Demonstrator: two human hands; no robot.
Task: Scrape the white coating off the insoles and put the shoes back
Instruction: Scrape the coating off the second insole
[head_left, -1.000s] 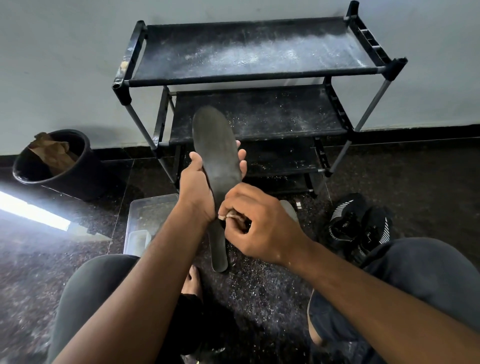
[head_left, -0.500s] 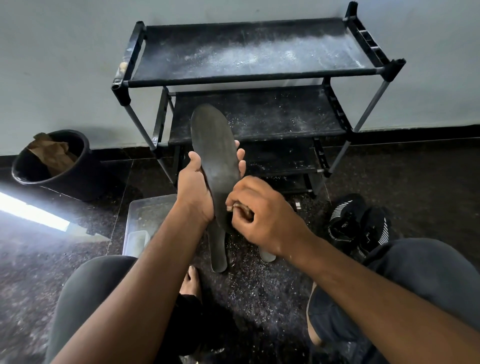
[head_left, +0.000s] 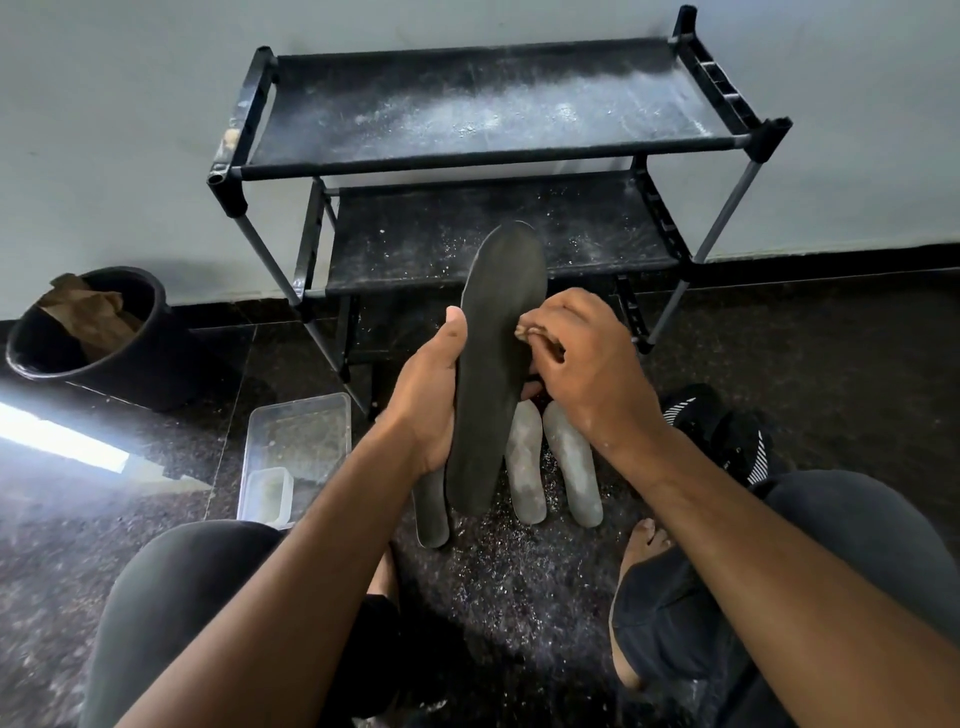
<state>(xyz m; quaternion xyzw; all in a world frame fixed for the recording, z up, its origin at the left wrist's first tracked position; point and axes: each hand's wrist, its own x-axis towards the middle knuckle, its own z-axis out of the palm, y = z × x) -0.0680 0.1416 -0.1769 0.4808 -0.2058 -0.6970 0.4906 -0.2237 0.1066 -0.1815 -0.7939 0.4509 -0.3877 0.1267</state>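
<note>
Gripping a dark insole (head_left: 493, 374) upright in front of the black shoe rack (head_left: 493, 150), the left hand (head_left: 431, 405) wraps thumb and fingers round its lower half. The insole's long axis runs nearly vertical, its rounded toe end pointing up toward the rack's middle shelf, its heel end down toward the speckled floor (head_left: 519, 582). The right hand (head_left: 582, 358), fingers curled tight, pinches a small tan scraper (head_left: 535, 332) against the insole's right edge. Below the rack, three more insoles lie on the floor: one dark (head_left: 431, 514), two whitish (head_left: 524, 462) (head_left: 574, 462). Left of the rack sit a clear plastic tray (head_left: 296, 436) and a black bin (head_left: 93, 338); black shoes (head_left: 727, 431) lie to its right.
</note>
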